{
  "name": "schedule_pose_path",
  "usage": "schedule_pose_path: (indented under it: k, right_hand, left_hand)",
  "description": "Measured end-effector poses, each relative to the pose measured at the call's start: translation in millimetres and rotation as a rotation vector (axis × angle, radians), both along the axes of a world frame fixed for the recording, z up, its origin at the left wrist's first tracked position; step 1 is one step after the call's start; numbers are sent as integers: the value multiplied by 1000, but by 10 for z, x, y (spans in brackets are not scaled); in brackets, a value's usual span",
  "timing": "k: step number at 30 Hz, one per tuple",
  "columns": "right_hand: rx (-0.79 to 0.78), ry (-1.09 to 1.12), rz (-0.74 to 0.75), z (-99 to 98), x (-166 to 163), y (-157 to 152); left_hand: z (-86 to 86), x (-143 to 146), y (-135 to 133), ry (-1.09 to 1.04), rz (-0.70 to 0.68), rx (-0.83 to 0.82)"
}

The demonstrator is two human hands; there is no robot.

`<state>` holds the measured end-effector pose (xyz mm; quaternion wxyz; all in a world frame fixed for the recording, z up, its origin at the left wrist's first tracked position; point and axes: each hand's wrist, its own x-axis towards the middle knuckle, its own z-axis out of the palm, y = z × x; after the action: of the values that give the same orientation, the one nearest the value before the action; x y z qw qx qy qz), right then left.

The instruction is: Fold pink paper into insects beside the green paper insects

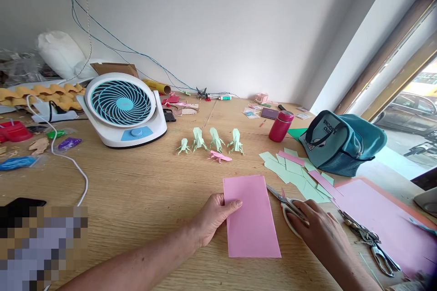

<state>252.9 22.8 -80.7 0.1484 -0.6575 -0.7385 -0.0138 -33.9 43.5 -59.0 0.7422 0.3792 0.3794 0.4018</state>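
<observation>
My left hand point(216, 218) pinches the left edge of a folded pink sheet of paper point(252, 223), thumb on top. Just right of it, my right hand point(316, 223) has its fingers around the white handles of a pair of scissors point(289, 209). The blades point up and left, close to the paper's right edge. Beyond the paper stands a small pink folded-paper insect point(219, 157). Behind that, several pale green paper insects point(214, 138) stand in a row.
Green and pink paper pieces point(293, 170) lie to the right, before a teal bag point(341, 141) and a red flask point(281, 126). Large pink sheets point(382, 218) and keys with metal scissors point(370, 238) are at far right. A fan point(124, 109) stands at left, near a white cable point(73, 159).
</observation>
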Motion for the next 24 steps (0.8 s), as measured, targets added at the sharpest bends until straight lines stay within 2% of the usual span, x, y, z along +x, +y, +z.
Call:
schedule_pose_path:
  k: [6,9,11,14,18,24]
  right_hand:
    - [47,89,65,-7,10,-2]
    - [126,157,59,84,-73,-41]
    - [122,268,64,160,-176,-91]
    - [-10,453,139,228,-358,-182]
    - [-168,603,226,203,-557,-271]
    - [-260,784,164,156,-689,-303]
  left_hand:
    - [7,1,-1,0,0,-7]
    - [7,1,0,-3,-2,-9]
    - [8,2,-2,-4,0,-17]
    - [15,5,-11,-1,14,-20]
    - [41,19,-30,11,33,-23]
    - [70,40,-45,-3,47,-23]
